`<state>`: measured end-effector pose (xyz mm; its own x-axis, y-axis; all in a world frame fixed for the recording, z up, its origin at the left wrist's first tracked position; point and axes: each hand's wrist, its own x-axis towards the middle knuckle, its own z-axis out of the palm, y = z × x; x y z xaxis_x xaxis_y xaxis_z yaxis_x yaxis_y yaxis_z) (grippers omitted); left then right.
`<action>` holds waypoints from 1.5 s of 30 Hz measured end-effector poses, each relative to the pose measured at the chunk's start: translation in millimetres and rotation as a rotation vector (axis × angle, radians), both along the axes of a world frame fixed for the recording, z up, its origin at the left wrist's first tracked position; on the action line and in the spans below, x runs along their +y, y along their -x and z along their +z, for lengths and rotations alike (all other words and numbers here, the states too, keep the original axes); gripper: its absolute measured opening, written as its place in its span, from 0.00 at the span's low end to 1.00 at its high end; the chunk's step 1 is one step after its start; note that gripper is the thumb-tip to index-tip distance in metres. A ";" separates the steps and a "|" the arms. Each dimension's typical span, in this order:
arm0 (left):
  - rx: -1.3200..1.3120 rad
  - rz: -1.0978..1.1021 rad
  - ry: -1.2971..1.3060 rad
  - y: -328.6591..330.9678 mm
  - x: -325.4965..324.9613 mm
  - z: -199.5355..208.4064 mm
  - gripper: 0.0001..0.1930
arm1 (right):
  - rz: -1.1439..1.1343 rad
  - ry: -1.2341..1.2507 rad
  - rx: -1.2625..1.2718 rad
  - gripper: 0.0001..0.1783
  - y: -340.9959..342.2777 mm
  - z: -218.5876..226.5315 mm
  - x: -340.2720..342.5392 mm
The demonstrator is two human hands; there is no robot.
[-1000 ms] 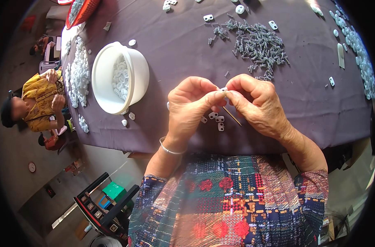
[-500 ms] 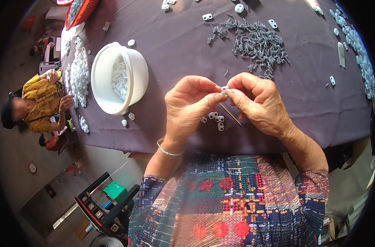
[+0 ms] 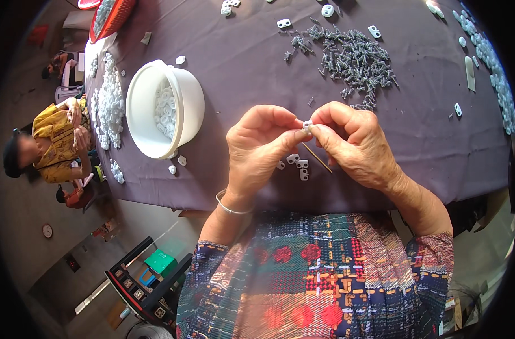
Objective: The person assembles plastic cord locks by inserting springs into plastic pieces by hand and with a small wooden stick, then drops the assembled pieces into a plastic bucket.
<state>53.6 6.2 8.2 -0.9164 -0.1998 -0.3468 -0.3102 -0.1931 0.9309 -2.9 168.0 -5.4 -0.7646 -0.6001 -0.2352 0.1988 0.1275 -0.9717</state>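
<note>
My left hand (image 3: 260, 138) and my right hand (image 3: 356, 141) meet above the near part of the table, thumbs and forefingers pinched on one small white plastic cord lock (image 3: 307, 126). A dark hole shows in its face; my fingertips hide its sides. Just below them is a thin brass-coloured stick (image 3: 317, 158); whether it lies on the cloth or touches my right fingers I cannot tell. Several white two-hole cord locks (image 3: 303, 164) are clustered on the cloth beside it. Beyond my hands spreads a heap of small metal springs (image 3: 356, 59).
A white tub (image 3: 192, 107) of white plastic parts stands tilted-looking at left, beside a pile of white pieces (image 3: 107, 104). A red basket (image 3: 117, 20) is at far left. More pale parts (image 3: 492, 62) line the right edge. A person in yellow (image 3: 54, 141) sits across the left side.
My hands stay almost in place, and the cord lock between my fingertips has turned slightly. At the left, the person in yellow has brought their hands closer together.
</note>
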 end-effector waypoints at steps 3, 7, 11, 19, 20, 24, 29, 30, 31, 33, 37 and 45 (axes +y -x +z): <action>0.041 0.012 0.085 -2.5 0.2 -1.0 0.10 | 0.001 -0.007 0.026 0.05 0.1 0.9 0.3; 0.062 0.019 0.039 -2.5 -0.9 -2.1 0.11 | -0.008 0.022 -0.022 0.05 -1.0 2.0 0.6; 0.073 0.014 0.083 -1.9 -2.6 0.9 0.11 | -0.043 0.020 -0.007 0.05 -0.8 3.0 0.9; 0.073 0.029 0.017 -1.6 1.8 -0.9 0.12 | -0.056 0.033 0.029 0.04 -1.7 1.2 0.9; 0.070 0.029 0.035 -2.0 2.1 -1.0 0.12 | -0.064 0.034 0.061 0.04 -2.1 0.4 0.7; 0.052 0.052 0.061 -3.8 2.9 1.6 0.12 | -0.077 0.039 0.208 0.02 -2.1 0.5 0.0; 0.093 0.066 0.088 -5.5 7.8 -3.9 0.11 | -0.095 0.031 0.305 0.02 -0.4 -2.2 0.1; 0.118 0.065 0.090 -6.3 8.5 -4.6 0.11 | -0.086 0.013 0.303 0.03 -0.2 -1.3 0.8; 0.117 0.064 0.089 -6.4 9.0 -4.3 0.11 | -0.086 0.012 0.302 0.03 -0.1 -1.8 1.2; 0.104 0.032 0.123 -5.9 8.8 -2.6 0.11 | -0.052 -0.006 0.282 0.04 0.7 -2.6 1.1; 0.057 0.038 0.061 -6.3 1.5 -2.7 0.12 | -0.003 -0.006 0.119 0.04 -0.2 -0.6 -0.8; 0.096 -0.015 0.052 -3.0 -2.5 -3.7 0.20 | 0.001 0.075 -0.302 0.08 5.9 7.2 1.7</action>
